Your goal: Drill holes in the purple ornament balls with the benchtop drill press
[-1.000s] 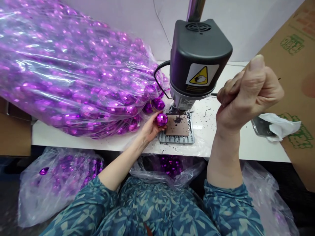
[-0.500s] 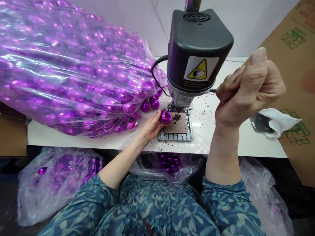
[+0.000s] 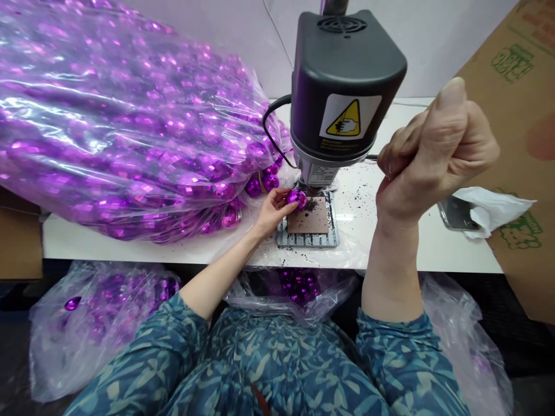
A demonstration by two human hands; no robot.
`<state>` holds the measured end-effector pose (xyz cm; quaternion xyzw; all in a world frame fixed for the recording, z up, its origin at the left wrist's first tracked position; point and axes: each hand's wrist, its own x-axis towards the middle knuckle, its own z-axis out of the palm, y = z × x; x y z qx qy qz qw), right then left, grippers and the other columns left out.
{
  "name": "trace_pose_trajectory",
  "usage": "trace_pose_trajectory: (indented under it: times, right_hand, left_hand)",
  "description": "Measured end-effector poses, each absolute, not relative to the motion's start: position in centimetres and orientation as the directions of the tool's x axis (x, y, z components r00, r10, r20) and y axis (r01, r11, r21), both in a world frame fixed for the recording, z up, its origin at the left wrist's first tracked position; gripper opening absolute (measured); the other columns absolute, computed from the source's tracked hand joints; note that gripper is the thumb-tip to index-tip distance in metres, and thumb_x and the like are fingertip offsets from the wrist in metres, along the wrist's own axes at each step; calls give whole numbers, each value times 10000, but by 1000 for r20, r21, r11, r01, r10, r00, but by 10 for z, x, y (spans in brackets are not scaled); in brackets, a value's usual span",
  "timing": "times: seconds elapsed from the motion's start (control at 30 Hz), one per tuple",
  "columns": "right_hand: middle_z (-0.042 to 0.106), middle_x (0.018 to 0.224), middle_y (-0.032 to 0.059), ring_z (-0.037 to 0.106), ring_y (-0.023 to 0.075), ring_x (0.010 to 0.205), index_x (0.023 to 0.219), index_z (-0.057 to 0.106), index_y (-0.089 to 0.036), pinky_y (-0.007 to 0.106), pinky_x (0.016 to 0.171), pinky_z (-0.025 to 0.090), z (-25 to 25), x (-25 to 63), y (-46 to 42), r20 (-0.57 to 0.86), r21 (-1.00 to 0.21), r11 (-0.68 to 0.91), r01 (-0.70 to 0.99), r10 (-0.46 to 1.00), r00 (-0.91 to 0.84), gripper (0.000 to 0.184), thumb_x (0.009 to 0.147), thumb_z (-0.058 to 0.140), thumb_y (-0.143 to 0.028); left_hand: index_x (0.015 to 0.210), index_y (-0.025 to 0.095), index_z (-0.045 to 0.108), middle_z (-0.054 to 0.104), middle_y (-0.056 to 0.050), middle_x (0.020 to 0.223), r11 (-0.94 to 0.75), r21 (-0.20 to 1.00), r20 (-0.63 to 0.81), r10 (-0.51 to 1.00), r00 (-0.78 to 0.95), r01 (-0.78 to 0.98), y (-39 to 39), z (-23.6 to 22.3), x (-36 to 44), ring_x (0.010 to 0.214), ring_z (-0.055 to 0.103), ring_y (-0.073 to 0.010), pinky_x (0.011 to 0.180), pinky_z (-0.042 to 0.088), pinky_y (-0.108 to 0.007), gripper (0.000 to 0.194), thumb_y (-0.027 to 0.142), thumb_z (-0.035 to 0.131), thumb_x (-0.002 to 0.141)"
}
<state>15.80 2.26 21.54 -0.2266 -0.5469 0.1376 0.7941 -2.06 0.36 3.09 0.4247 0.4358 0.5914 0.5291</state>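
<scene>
A shiny purple faceted ball (image 3: 296,200) is pinched between the thumb and fingers of my left hand (image 3: 274,209). It is over the left back part of a brown square board (image 3: 309,222), close to the lower end of a dark bench drill-like machine (image 3: 347,81). The board lies on a grey slotted metal base (image 3: 288,240), strewn with dark shavings. To the right of the machine, my right hand (image 3: 437,153) is raised and closed in a fist. Whatever its fingers may be wrapped round is hidden.
A big clear bag of purple balls (image 3: 130,127) covers the table's left side. Loose purple balls (image 3: 253,185) lie by its mouth. A phone (image 3: 455,214) under a white tissue (image 3: 498,205) and a cardboard box (image 3: 520,104) are at right. An open bag (image 3: 299,286) with balls hangs below the edge.
My left hand has brought the purple ball slightly right and back, nearer to the machine's lower end. My right fist stays raised in almost the same place.
</scene>
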Motion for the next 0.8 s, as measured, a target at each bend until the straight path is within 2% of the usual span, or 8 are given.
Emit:
trace_pose_trajectory:
  times: [0.27, 0.4, 0.5, 0.63, 0.7, 0.8]
  right_hand:
    - [324, 458, -69, 326, -12, 413, 525, 373, -157, 231, 502, 257, 217, 156, 24, 802, -502, 865, 18, 457, 385, 551, 928, 595, -460]
    - [308, 439, -70, 302, 19, 385, 525, 376, -180, 262, 472, 246, 215, 157, 26, 822, -469, 882, 39, 421, 383, 555, 923, 606, -490]
    - [286, 470, -64, 308, 11, 407, 546, 367, -181, 243, 488, 290, 213, 158, 26, 831, -481, 870, 104, 415, 371, 557, 951, 561, -512]
    - [259, 482, -57, 289, 9, 413, 561, 328, -191, 243, 484, 312, 214, 157, 24, 821, -535, 813, 227, 438, 365, 594, 942, 485, -620]
    - [263, 464, -60, 281, 15, 400, 554, 323, -202, 265, 473, 291, 215, 156, 24, 816, -538, 816, 211, 441, 374, 597, 915, 502, -642]
    - [281, 450, -62, 280, 24, 394, 549, 340, -206, 285, 470, 258, 215, 156, 24, 815, -509, 852, 123, 432, 385, 565, 919, 554, -576]
  left_hand:
    - [1070, 196, 681, 762, -77, 1108, -89, 960, 111, 991, 69, -264, 10, 22, -17, 1098, 731, -238, 1136, 519, -474, 613, 414, 1028, 614]
    - [1116, 205, 695, 754, -98, 1164, -105, 959, 142, 982, 123, -264, 10, 18, -13, 1161, 726, -272, 1168, 501, -514, 625, 410, 1024, 625]
    - [1146, 214, 697, 736, -109, 1207, -115, 963, 148, 982, 119, -244, 8, 16, -9, 1211, 708, -293, 1187, 475, -530, 630, 377, 1020, 631]
    - [1169, 223, 694, 725, -115, 1247, -147, 972, 167, 981, 99, -183, 3, 17, -9, 1227, 691, -296, 1185, 469, -529, 603, 393, 994, 674]
    - [1187, 224, 689, 728, -115, 1253, -177, 976, 190, 977, 97, -127, 2, 19, -10, 1218, 690, -295, 1170, 484, -524, 588, 415, 970, 707]
    - [1187, 217, 696, 723, -126, 1273, -259, 966, 257, 959, 123, 5, 0, 25, -12, 1228, 681, -307, 1158, 492, -518, 539, 400, 941, 743]
